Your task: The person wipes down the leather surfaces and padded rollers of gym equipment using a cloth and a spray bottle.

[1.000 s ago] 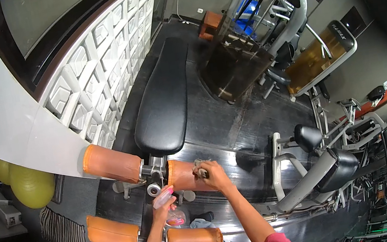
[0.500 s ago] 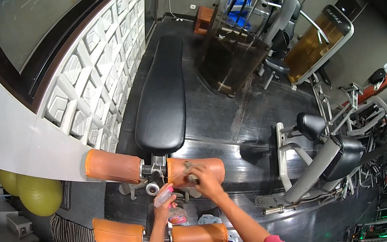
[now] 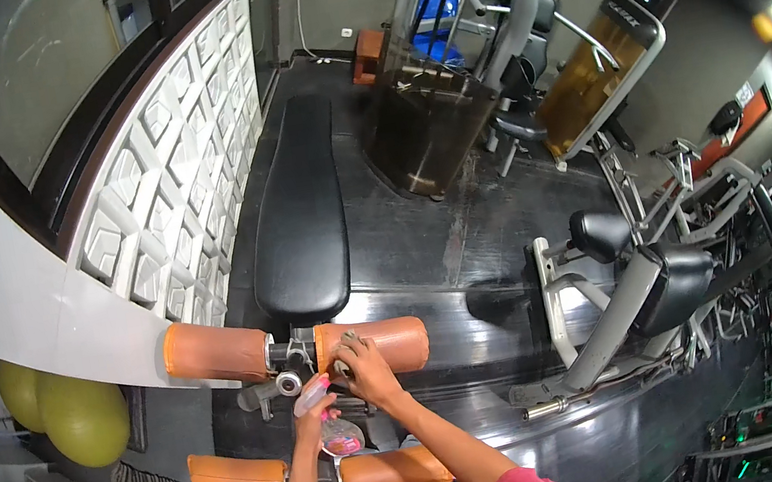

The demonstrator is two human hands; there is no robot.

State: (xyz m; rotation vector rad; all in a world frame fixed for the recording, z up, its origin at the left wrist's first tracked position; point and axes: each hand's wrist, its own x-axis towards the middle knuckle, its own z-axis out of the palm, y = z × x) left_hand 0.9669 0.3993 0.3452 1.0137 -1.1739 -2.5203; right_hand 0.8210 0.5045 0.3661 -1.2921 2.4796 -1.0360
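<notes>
While the left hand is clamped around a spray bottle, the right hand is closed on a greyish item, too small to identify, at the far right pad. The bottle, clear with a pink-trimmed head, is between that pad and the near right pad. Its body shows a pink-red patch; label or liquid cannot be told. Beyond lies a bench; far right, a machine bears pale lettering on its dark top.
</notes>
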